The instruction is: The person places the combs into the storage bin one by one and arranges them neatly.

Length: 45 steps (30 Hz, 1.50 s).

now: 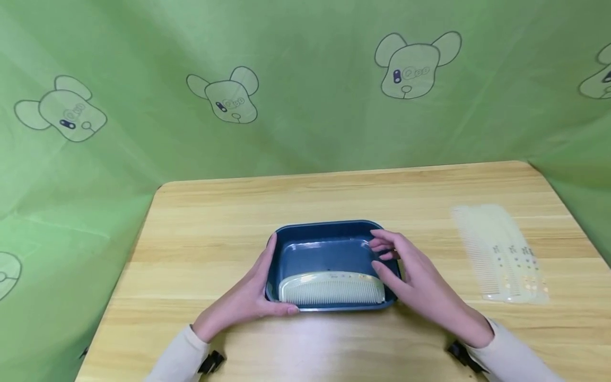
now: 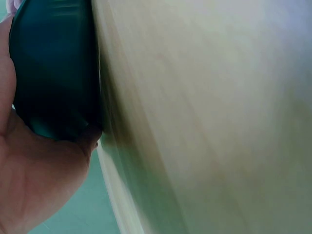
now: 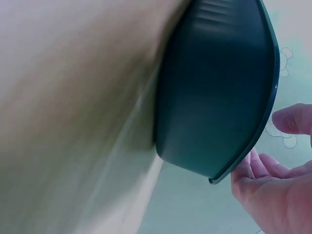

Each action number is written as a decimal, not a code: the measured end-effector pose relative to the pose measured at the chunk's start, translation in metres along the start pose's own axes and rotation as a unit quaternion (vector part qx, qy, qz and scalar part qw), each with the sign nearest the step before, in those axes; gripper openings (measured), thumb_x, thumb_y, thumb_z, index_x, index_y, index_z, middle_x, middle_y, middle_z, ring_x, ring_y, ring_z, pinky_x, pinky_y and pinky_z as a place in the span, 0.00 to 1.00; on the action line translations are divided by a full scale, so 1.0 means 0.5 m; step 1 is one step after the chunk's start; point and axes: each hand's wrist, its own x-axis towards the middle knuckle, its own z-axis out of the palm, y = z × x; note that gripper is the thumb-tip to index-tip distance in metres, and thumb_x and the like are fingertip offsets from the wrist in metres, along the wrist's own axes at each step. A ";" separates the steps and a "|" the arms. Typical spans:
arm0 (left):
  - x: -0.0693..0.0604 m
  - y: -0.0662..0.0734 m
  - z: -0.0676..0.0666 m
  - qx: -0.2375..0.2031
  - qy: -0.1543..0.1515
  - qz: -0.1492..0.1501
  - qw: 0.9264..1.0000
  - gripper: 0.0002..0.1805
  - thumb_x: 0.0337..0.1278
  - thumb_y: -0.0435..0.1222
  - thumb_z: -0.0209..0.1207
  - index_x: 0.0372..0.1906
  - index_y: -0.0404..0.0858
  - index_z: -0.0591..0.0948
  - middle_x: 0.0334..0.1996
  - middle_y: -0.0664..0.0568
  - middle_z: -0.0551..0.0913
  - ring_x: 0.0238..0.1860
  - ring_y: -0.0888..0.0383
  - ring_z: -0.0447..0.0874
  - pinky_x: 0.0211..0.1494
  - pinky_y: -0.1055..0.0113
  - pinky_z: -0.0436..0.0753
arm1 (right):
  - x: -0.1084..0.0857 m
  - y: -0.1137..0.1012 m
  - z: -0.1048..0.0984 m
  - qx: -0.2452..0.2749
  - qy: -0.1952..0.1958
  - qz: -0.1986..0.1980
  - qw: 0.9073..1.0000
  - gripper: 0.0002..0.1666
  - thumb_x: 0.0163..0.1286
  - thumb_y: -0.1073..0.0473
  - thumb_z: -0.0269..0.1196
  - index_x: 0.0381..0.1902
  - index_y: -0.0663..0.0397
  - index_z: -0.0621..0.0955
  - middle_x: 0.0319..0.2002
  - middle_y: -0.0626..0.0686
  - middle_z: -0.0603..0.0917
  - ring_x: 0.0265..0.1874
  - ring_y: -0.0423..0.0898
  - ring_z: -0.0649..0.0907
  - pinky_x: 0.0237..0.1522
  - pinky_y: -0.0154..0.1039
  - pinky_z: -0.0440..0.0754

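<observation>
A dark blue plastic tray sits on the wooden table in the head view. One pale translucent comb lies inside it along the front wall, teeth toward the front. My left hand grips the tray's left end, thumb at the front rim and fingers along the left side; the left wrist view shows this hand against the dark wall. Over the right rim, my right hand has loosely bent fingers and holds nothing. In the right wrist view its thumb stands apart from the tray wall.
Several similar pale combs lie overlapped on the right part of the wooden table. A green curtain with printed bear heads hangs behind the table's back edge and down both sides.
</observation>
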 end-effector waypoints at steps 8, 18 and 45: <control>0.000 0.000 -0.001 0.004 -0.001 -0.001 1.000 0.82 0.51 0.54 0.84 0.89 0.57 0.28 0.89 0.51 0.32 0.87 0.49 0.37 0.83 0.43 0.52 | -0.021 -0.005 -0.016 -0.012 0.027 0.011 1.000 0.36 0.74 0.73 0.68 0.77 0.60 0.73 0.63 0.53 0.84 0.59 0.47 0.82 0.62 0.25 0.75; 0.000 -0.001 0.000 0.007 -0.002 0.001 1.000 0.82 0.51 0.55 0.84 0.89 0.56 0.27 0.89 0.51 0.32 0.87 0.48 0.37 0.83 0.43 0.52 | -0.052 0.004 -0.049 -0.025 0.059 0.021 0.998 0.38 0.70 0.77 0.69 0.76 0.62 0.73 0.64 0.53 0.83 0.58 0.44 0.82 0.59 0.23 0.76; -0.001 -0.005 0.001 -0.002 -0.006 -0.015 1.000 0.83 0.50 0.57 0.84 0.88 0.59 0.26 0.89 0.56 0.31 0.87 0.56 0.36 0.84 0.50 0.50 | -0.132 0.101 -0.159 -0.178 0.057 0.220 0.957 0.41 0.78 0.58 0.70 0.77 0.74 0.67 0.61 0.77 0.75 0.51 0.75 0.80 0.48 0.58 0.81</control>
